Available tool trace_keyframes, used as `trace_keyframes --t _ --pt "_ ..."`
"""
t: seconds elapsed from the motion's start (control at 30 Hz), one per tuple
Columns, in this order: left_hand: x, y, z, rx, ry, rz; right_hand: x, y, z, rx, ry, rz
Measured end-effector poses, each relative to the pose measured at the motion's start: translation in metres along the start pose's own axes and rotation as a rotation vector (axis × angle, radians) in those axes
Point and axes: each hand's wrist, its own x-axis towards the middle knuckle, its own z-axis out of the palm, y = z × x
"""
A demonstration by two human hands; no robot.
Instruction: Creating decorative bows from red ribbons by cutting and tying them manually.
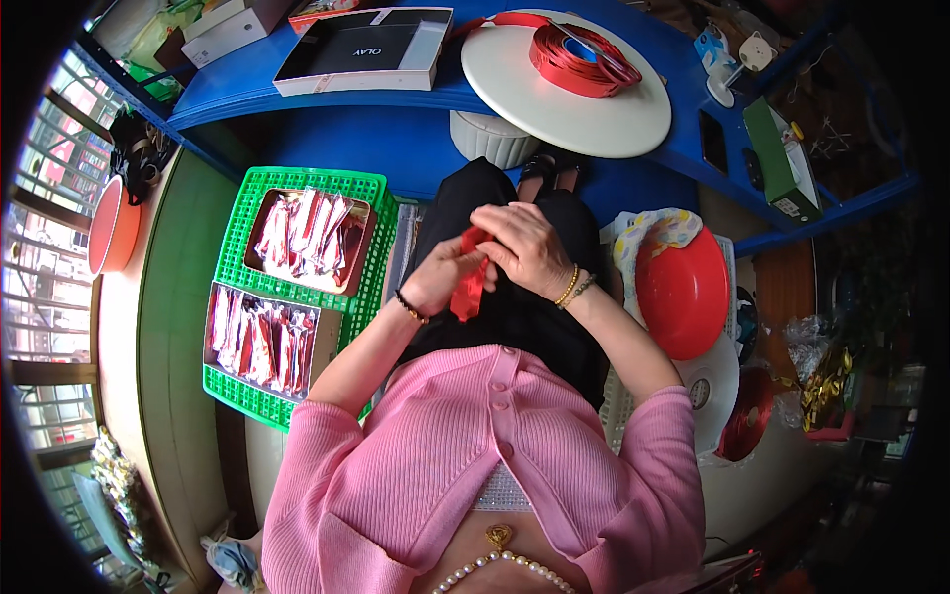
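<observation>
A piece of shiny red ribbon (468, 297) is held over my lap, its loose end hanging down toward me. My left hand (442, 273) closes on the ribbon from the left, thumb and fingers pinched together. From the right, my right hand (522, 247) meets it, fingers bent over the upper part of the ribbon. The two hands nearly touch, and the fingertips partly hide how the ribbon is folded. Beyond them a roll of red ribbon (584, 74) lies on a round white turntable-like disc (495, 99), with a strip trailing off to the left.
At left a green plastic basket (235, 243) carries two boxes of red-and-white wrapped pieces (307, 236). To the right sits a red basin (683, 297) with a patterned cloth (658, 230). The blue table (386, 107) ahead bears a shallow black-and-white box (361, 49), a phone (712, 141) and a green box (777, 158).
</observation>
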Motion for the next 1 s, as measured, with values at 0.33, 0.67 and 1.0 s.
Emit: trace_keyframes --t 0.33,0.67,1.0 --pt "0.045 0.033 -0.011 -0.283 0.138 0.144 -0.028 -0.007 0.040 1.202 -0.059 0.863" --pt "0.063 0.039 -0.006 -0.467 0.227 0.219 -0.028 0.010 0.041 1.176 0.041 0.961" --pt "0.082 0.055 0.000 -0.178 0.168 0.289 -0.002 0.036 0.044 0.973 0.250 1.004"
